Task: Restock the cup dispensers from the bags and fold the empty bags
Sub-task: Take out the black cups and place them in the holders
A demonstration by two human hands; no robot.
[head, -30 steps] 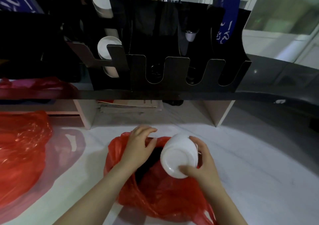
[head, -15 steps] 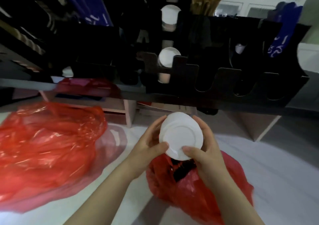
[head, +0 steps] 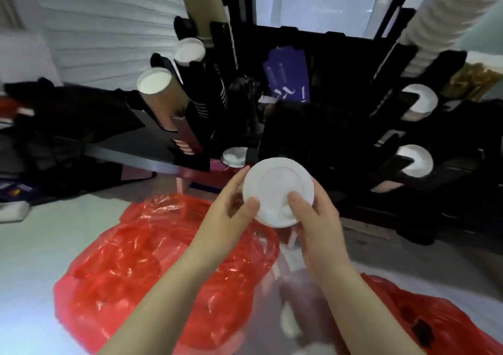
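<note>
A white stack of cups (head: 277,188) is held up in front of me, its round base facing the camera. My left hand (head: 230,213) grips its left side and my right hand (head: 313,218) grips its right, thumbs on the base. Behind it stands the black cup dispenser rack (head: 313,126), with brown cup stacks (head: 160,96) in its left slots and white cup ends (head: 416,161) in its right slots. A crumpled red bag (head: 152,273) lies on the counter under my left forearm. A second red bag (head: 435,324) sits at lower right.
A tall white cup stack (head: 435,14) leans at the upper right. A blue card (head: 288,80) stands inside the rack. The pale counter (head: 40,246) stretches to the left, with dark clutter (head: 54,126) along its back.
Both hands raised the white cup stack out of the red bag toward the rack. My view swung up and left, so the bag I drew from now sits at lower right.
</note>
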